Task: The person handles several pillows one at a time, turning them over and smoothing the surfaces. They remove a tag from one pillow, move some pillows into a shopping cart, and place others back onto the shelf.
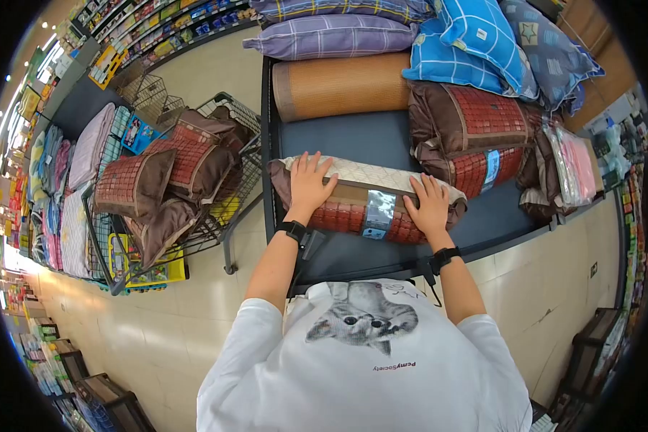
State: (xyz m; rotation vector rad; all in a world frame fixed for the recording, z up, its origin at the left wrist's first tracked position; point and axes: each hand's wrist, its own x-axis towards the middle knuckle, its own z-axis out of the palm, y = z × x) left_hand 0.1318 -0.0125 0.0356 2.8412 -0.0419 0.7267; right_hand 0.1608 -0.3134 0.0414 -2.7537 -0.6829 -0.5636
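Observation:
A rolled pillow or mat [338, 216] with a red beaded side, brown ends, a cream quilted strip and a blue label lies on the dark display table [367, 137], near its front edge. My left hand [311, 183] rests on its left part, fingers spread over the cream strip. On the right part of the roll lies my right hand [429, 204], its fingers also apart. Just right of the roll sit stacked brown and red beaded pillows [482, 122]. Behind it is a tan rolled mat [342, 86].
Purple plaid pillows [335, 37] and blue checked pillows [475, 43] are at the back. Pink packaged goods [570, 165] lie at the right. A shopping cart [230, 119] with red and brown pillows [140, 183] stands left of the table. Store shelves line both sides.

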